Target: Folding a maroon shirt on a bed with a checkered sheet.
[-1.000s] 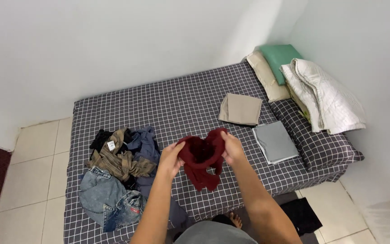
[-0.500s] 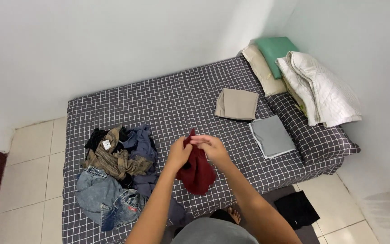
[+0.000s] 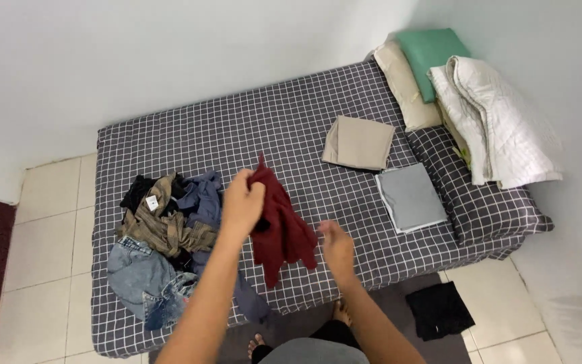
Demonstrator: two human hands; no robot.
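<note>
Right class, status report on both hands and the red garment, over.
Left hand shut on dark red garment, lifted. Right hand open by its hem. Clothes pile alongside.

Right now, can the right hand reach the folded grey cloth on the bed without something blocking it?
Probably yes. The right hand is free and low over the bed; only bare checked sheet lies between it and the grey cloth. The left hand holds the red garment.

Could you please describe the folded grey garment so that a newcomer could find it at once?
On the checked mattress, look toward the pillow end. The folded grey garment lies flat beside the checked pillow, just nearer than the folded beige garment. It alone is plain grey.
</note>
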